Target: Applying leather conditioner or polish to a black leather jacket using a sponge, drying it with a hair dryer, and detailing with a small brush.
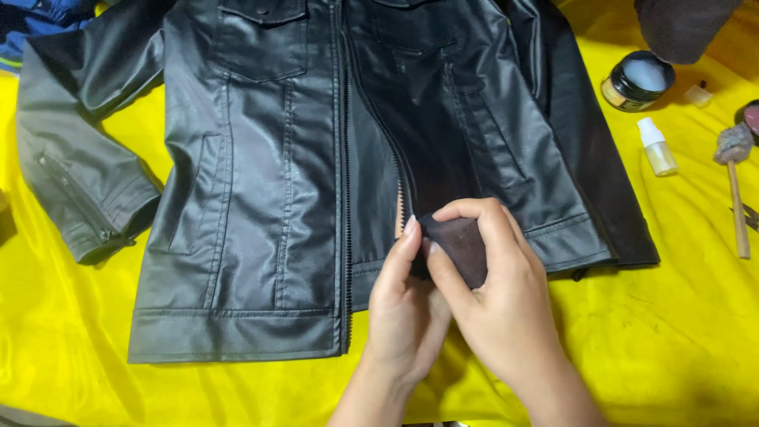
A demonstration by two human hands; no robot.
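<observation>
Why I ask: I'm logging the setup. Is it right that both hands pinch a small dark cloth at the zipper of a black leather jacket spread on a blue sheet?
Not quite: the sheet is yellow, not blue, as the head view shows. The rest holds: the left hand and right hand pinch a small dark cloth at the zipper of the black leather jacket.

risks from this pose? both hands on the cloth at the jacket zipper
1. The dark cloth, pinched by the right hand and left hand, sits against the zipper teeth and might snag.
2. The open tin and small bottle lie beside the jacket; a sweeping arm could tip them onto the yellow sheet.
</observation>
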